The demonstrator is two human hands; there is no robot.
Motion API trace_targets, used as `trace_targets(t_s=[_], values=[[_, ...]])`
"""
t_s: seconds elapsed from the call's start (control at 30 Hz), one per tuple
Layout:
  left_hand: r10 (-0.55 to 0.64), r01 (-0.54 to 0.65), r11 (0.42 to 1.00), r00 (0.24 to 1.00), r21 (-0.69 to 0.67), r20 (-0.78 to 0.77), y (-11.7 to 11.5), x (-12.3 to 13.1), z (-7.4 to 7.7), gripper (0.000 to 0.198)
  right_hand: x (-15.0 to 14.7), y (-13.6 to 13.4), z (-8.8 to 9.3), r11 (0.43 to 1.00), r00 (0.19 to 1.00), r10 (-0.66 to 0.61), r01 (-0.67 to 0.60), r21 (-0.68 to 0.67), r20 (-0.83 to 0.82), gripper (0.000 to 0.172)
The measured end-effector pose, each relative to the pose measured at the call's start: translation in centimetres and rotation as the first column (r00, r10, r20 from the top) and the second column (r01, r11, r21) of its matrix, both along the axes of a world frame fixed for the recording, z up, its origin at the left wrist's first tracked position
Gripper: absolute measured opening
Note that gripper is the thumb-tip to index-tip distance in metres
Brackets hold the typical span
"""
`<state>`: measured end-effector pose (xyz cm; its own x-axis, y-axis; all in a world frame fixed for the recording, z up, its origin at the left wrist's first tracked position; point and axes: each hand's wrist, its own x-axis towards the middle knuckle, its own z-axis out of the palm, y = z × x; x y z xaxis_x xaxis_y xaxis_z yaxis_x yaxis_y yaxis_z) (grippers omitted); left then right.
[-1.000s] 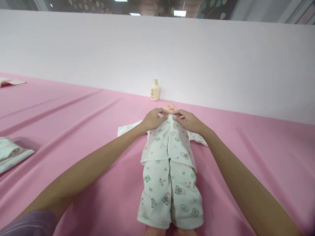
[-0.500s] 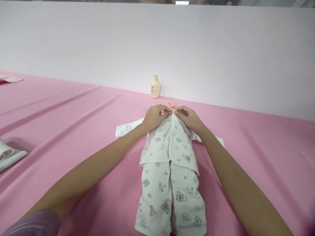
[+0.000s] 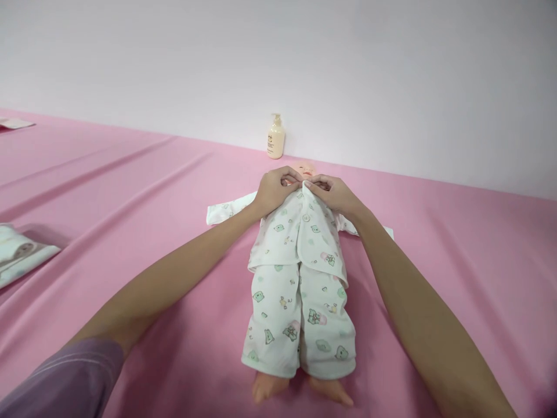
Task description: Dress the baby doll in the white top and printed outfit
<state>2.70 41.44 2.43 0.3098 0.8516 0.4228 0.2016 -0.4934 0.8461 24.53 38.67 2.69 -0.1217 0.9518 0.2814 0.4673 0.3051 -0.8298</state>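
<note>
A baby doll point(image 3: 306, 168) lies on its back, feet toward me, in a white printed jacket point(image 3: 278, 235) and matching trousers point(image 3: 278, 316). At the jacket's neckline, my left hand point(image 3: 277, 188) pinches one front edge between thumb and fingers. Close beside it, my right hand point(image 3: 333, 191) grips the other front edge at the collar. A button point(image 3: 306, 218) shows on the chest, below my hands. The two sleeves lie spread out to the sides. Whatever fastening sits between my fingertips is hidden.
A cream pump bottle point(image 3: 275, 139) stands behind the doll's head, against the white wall point(image 3: 391, 87). Folded printed cloth point(image 3: 24, 255) lies at the left, and another cloth point(image 3: 15, 123) farther back. A wrinkled pink sheet point(image 3: 152, 180) covers the surface.
The view has tipped down slightly, so the doll's bare feet now show at the bottom. Both hands stay at the collar with almost the same hold.
</note>
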Motion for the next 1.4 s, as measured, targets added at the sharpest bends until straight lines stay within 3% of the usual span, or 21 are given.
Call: trace_targets(t_s=[0.17,0.4,0.57,0.67,1.03,1.23,1.4], values=[[-0.043,0.046,0.997,0.998,-0.065,0.052,0.3,-0.3,0.0,0.007,-0.4,-0.2,-0.5,0.991,0.999,-0.034,0.030,0.131,0.023,0.040],[-0.046,0.030,0.985,0.995,-0.168,-0.090,0.3,-0.9,1.2,0.030,-0.6,-0.1,-1.0,0.973,0.994,-0.104,0.093,0.209,0.042,0.037],[-0.132,0.125,0.946,0.991,-0.300,-0.005,1.1,-1.0,1.2,0.023,-0.4,0.1,-1.2,0.980,0.995,-0.097,0.091,0.179,0.027,0.039],[-0.111,0.106,0.936,0.994,-0.336,0.004,1.4,-1.0,1.2,0.017,-0.3,-0.1,-1.2,0.985,0.996,-0.094,0.093,0.143,0.002,0.040],[0.001,-0.008,0.961,1.000,-0.277,-0.025,0.2,0.1,1.0,0.008,0.2,0.1,-1.3,0.998,0.995,-0.047,0.051,0.048,-0.091,0.046],[-0.001,0.015,0.964,0.999,-0.265,0.054,0.2,0.2,0.5,0.015,0.7,0.3,-0.8,0.999,0.998,-0.004,0.001,-0.052,-0.065,0.044],[0.037,-0.019,0.962,0.997,-0.274,0.061,-0.1,0.4,0.7,0.023,0.9,0.2,-0.6,0.993,0.990,0.014,-0.030,-0.114,-0.138,0.047]])
